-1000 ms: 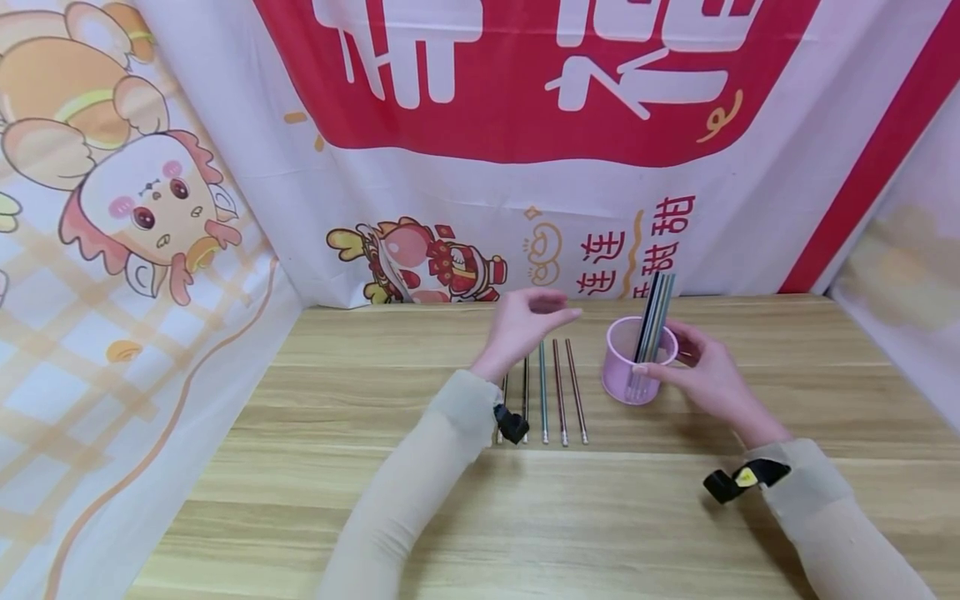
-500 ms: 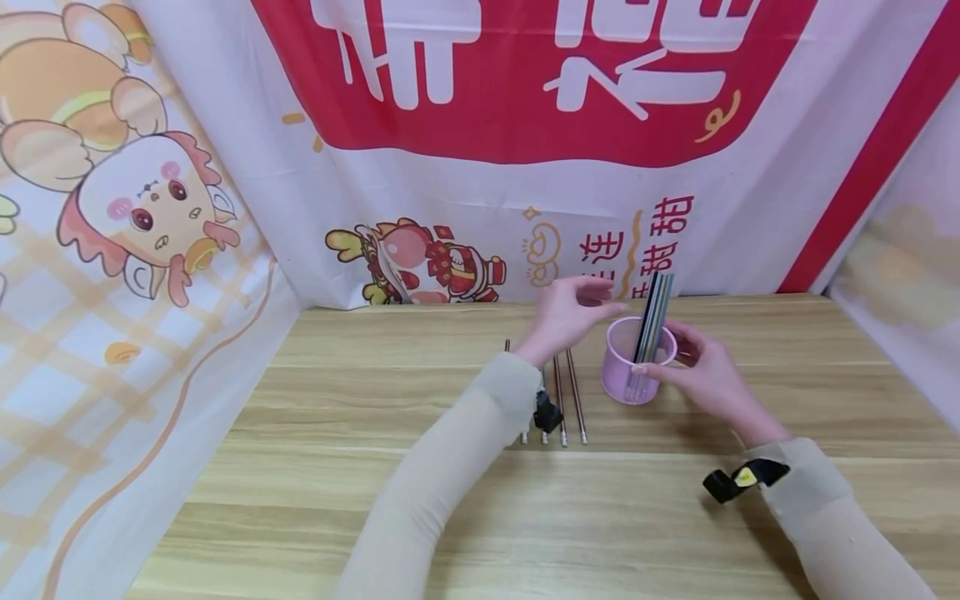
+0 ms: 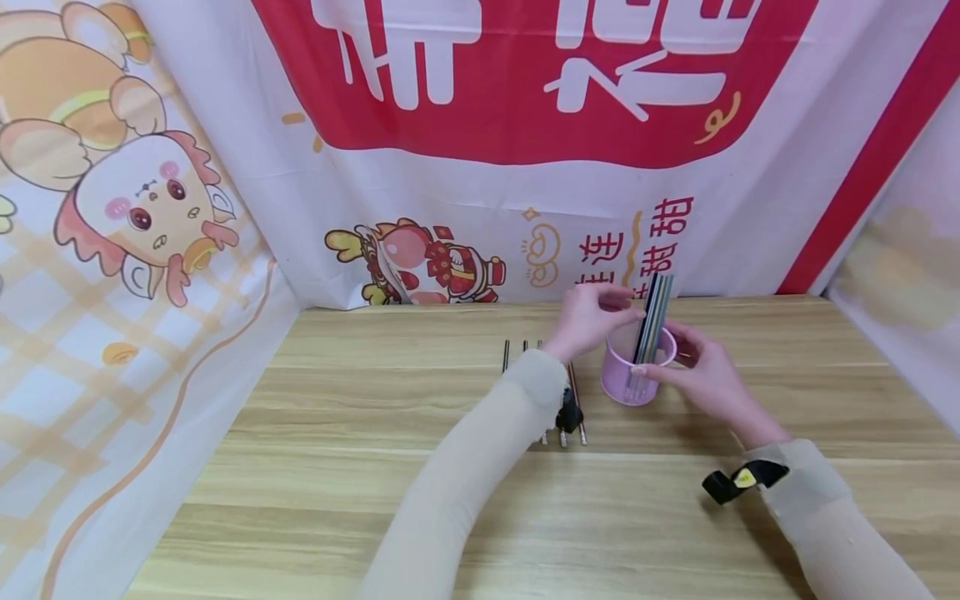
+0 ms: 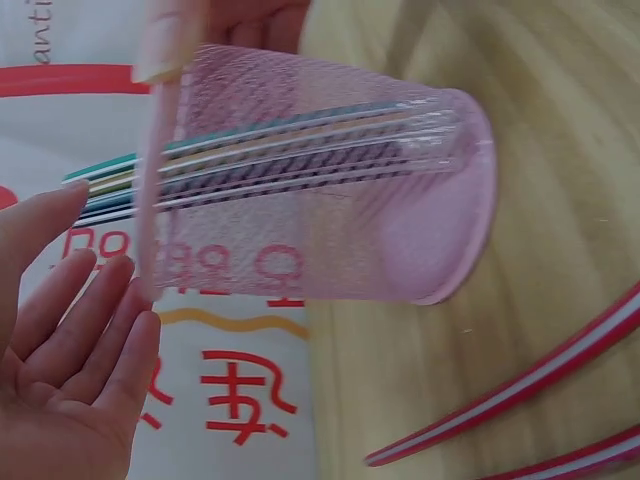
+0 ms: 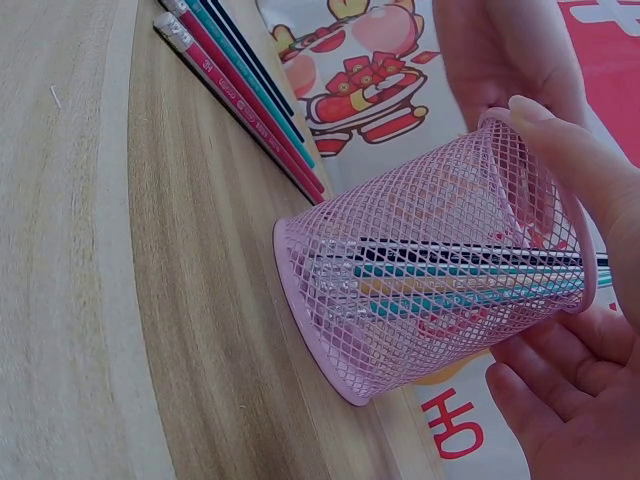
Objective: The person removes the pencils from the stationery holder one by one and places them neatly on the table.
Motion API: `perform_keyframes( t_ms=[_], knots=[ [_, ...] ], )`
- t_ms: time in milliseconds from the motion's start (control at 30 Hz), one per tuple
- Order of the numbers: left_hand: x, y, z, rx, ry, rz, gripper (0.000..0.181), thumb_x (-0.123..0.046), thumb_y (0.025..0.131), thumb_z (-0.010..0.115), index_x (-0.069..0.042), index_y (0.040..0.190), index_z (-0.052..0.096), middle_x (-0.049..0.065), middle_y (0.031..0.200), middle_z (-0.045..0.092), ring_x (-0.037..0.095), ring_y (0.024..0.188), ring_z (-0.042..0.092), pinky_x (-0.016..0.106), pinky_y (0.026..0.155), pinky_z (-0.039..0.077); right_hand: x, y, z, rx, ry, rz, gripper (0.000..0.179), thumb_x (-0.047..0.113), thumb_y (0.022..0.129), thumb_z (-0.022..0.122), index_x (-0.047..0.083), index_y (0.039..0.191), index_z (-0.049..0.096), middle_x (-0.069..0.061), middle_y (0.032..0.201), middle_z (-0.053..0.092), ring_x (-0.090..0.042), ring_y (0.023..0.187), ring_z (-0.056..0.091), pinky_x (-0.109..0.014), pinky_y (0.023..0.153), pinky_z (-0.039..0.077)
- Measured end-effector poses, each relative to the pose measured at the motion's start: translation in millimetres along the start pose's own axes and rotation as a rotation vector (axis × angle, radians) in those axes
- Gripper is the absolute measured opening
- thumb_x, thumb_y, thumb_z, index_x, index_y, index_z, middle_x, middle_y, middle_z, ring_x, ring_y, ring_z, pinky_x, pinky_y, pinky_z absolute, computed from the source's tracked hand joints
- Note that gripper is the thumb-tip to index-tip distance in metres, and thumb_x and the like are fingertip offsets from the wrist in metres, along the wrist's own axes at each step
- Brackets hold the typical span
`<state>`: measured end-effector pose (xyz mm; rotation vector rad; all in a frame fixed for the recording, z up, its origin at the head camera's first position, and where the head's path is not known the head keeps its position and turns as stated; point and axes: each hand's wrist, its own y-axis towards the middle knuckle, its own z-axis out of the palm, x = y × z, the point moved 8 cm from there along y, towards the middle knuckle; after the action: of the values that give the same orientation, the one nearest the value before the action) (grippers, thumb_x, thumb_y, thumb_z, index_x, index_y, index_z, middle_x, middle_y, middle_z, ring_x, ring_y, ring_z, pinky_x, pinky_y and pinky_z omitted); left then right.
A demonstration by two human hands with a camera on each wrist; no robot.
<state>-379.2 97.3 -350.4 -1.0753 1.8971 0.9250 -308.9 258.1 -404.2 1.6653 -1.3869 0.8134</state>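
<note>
A pink mesh pencil cup stands upright on the table, holding several dark and teal pencils that lean to one side. My right hand grips the cup by its right side, with the thumb at the rim, as the right wrist view also shows. At the cup's far left, my left hand hovers beside the upper part of those pencils. Its thumb is by the pencil ends in the left wrist view, whether touching I cannot tell, and its other fingers are loosely extended. Several pencils lie in a row left of the cup.
A wooden table ends at a printed cloth backdrop behind the cup. Another printed cloth bounds the left side. My left forearm covers part of the pencil row.
My left hand has moved right, from above the pencil row to the cup's pencils. The right hand and the cup have stayed in place.
</note>
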Motion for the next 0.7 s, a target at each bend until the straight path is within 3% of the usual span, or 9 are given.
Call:
perform_keyframes(
  t_ms=[333,700],
  knots=[
    [11.6,-1.8,15.3,0.000,0.016,-0.001,0.031,-0.022,0.090,0.081,-0.010,0.118,0.075,0.002,0.112,0.075,0.000,0.088,0.065,0.011,0.080,0.052,-2,0.5,0,0.000,-0.015,0.022,0.087,0.031,0.086,0.085,0.003,0.154,0.039,-0.022,0.146,0.052,-0.041,0.131,0.051,-0.057,0.110,0.042],
    [15.8,0.4,16.7,-0.050,0.019,-0.043,0.036,-0.025,0.085,0.086,-0.013,0.118,0.075,-0.005,0.106,0.075,-0.002,0.087,0.065,0.012,0.079,0.053,0,0.5,0,0.004,-0.011,-0.006,0.084,0.029,0.087,0.084,0.002,0.154,0.040,-0.024,0.145,0.052,-0.043,0.128,0.052,-0.060,0.108,0.042]
  ],
)
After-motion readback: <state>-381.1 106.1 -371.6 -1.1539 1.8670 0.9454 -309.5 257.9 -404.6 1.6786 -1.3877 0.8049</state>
